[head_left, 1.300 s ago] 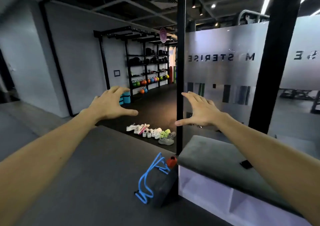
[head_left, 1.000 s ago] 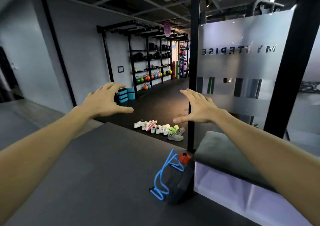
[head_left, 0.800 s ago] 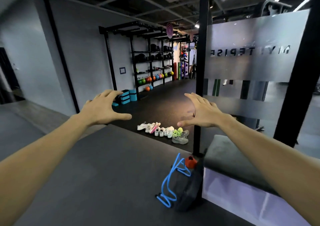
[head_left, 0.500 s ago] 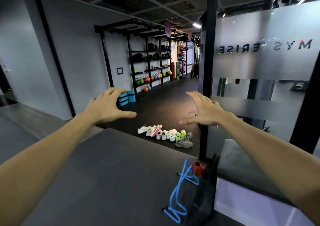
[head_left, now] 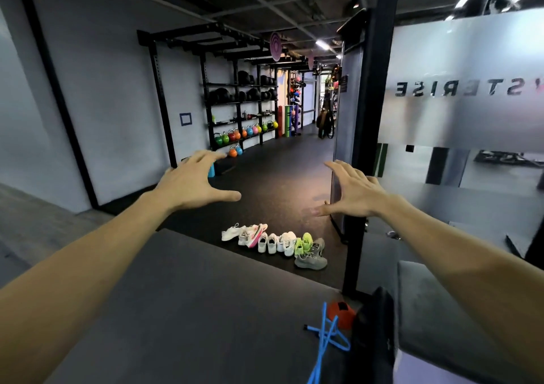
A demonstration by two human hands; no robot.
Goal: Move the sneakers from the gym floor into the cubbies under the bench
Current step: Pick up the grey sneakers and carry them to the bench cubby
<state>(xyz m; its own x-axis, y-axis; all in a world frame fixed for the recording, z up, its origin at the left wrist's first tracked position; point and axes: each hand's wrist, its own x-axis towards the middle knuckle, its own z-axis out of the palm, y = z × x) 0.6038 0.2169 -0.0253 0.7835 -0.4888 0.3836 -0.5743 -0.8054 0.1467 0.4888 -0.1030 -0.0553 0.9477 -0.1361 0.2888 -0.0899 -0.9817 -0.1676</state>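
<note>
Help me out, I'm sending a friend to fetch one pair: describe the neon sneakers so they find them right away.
Start at the black post edging the frosted glass wall, then look to the row of sneakers on the dark gym floor at its foot. The neon yellow-green pair sits near the row's right end, between white pairs and grey ones; it alone is fluorescent.

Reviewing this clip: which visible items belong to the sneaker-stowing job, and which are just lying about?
Job:
sneakers in a row on the dark floor
bench at right
left hand and right hand, both open and empty

Lying about:
blue strap
orange cone
kettlebells
</note>
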